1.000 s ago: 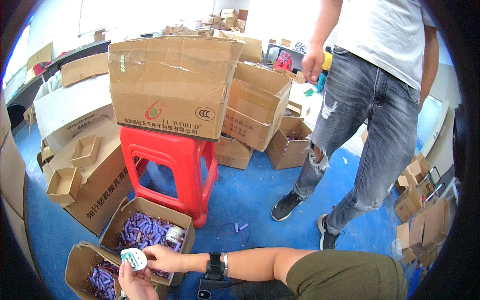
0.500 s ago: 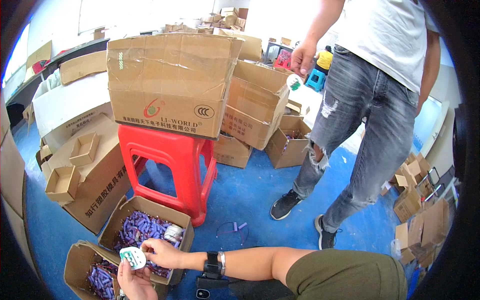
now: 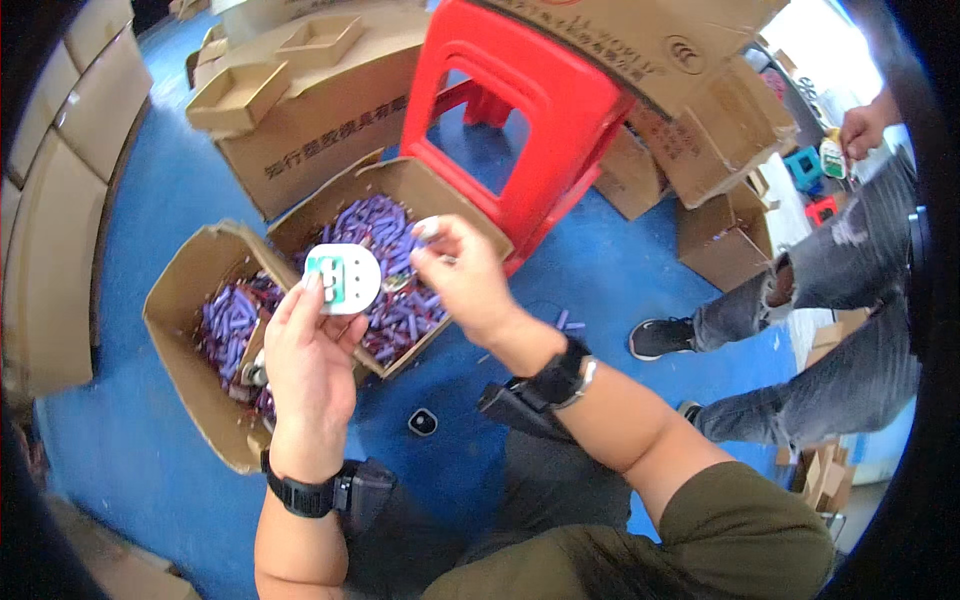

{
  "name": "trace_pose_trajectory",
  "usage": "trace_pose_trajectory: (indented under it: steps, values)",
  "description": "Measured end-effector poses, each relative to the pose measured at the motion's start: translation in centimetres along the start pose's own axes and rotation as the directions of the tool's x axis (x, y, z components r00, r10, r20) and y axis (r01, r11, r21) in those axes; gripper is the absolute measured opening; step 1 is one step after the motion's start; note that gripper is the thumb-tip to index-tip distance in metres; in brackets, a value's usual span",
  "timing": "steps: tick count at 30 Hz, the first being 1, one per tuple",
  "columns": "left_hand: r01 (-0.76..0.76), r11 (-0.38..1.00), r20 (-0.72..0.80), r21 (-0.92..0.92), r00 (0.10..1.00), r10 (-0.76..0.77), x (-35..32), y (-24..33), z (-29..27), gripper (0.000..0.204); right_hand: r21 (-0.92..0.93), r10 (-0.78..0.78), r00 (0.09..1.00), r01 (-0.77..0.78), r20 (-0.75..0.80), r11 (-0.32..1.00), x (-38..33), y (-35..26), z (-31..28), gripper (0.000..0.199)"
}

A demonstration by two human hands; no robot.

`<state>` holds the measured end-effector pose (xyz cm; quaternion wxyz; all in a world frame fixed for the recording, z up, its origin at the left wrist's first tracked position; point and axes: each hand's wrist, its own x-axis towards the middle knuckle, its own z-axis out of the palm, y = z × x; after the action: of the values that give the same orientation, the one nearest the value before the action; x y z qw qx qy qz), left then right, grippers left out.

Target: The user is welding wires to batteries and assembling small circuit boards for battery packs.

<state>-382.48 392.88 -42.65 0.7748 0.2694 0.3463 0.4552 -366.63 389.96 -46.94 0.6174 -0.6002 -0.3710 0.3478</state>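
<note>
The left hand (image 3: 308,365) grips a round white plastic piece (image 3: 342,279) with teal slots; the right hand (image 3: 462,278) pinches a small pale part (image 3: 427,230). Beneath, cardboard boxes (image 3: 190,300) of purple pieces (image 3: 392,235) sit on the blue floor (image 3: 160,200) beside a red stool (image 3: 530,110).

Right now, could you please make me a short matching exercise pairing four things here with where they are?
Things:
1. white round part
2. small purple pieces
3. red stool
4. small black object

Places:
a. on the blue floor by the knee
b. in the open cardboard boxes
c. in the left hand
d. under a big cardboard box

Pairs: 1-c, 2-b, 3-d, 4-a
</note>
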Motion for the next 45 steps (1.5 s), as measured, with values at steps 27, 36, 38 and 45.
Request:
trace_pose_trajectory:
  steps: [27,36,38,45]
  values:
    - [-0.071,0.997,-0.096,-0.007,0.993,0.070,-1.5,2.2,-1.5,0.017,0.433,0.002,0.999,-0.020,0.041,0.901,-2.8,-4.8,1.4,0.019]
    - [-0.045,0.999,-0.068,0.019,0.997,0.046,-1.8,2.1,-1.4,0.018,0.514,-0.366,0.459,-0.855,0.810,0.064,-13.3,-13.3,2.1,0.043]
    - [-0.058,0.998,-0.100,0.030,0.993,0.061,-1.7,1.8,-1.4,0.018,0.456,-0.430,0.441,-0.887,0.788,-0.076,-13.9,-12.3,2.2,0.044]
    - [-0.087,0.996,-0.078,0.033,0.993,0.090,-1.4,1.9,-1.6,0.019,0.443,-0.484,0.446,-0.887,0.753,-0.128,-14.8,-11.5,2.3,0.049]
